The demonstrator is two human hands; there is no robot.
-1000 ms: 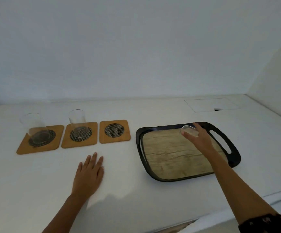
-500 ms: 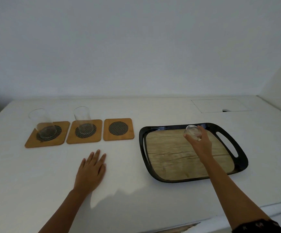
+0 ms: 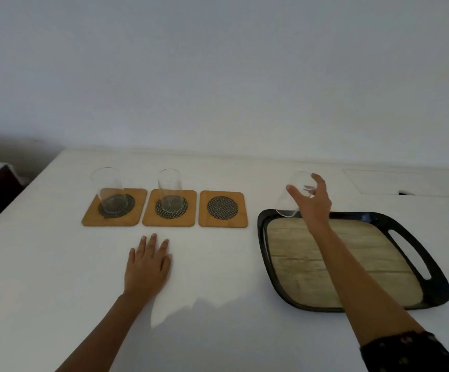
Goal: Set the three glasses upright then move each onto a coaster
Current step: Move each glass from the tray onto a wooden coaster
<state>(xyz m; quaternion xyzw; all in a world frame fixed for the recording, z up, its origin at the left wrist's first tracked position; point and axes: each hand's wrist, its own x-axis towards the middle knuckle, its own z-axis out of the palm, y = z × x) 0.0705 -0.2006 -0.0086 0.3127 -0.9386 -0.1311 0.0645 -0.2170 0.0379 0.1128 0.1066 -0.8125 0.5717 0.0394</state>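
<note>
Third glass [image 3: 294,194], clear and thin-walled, carried tilted above the far left corner of the tray [image 3: 432,267], apparently clear of it. Right hand [image 3: 313,204] as grip: fingers curled over the upper wall from above and behind, pinching the glass near its rim. Likely light, rigid, smooth and breakable; best taken round the wall rather than by the rim alone, and set down base first without a knock.

Empty coaster [image 3: 223,208] just left of the tray, bamboo square with a dark mesh disc, nothing on it. Beside it, middle coaster [image 3: 169,208] and left coaster [image 3: 114,208], each bearing an upright glass: middle glass [image 3: 169,190], left glass [image 3: 108,190]. Two of three judged placed.

Left hand [image 3: 148,264] flat on the counter [image 3: 43,264], fingers spread, holding nothing.

Counter white, matt, bare around the items; inset panel [image 3: 398,182] at far right. Plain pale wall behind; dim, even light.
</note>
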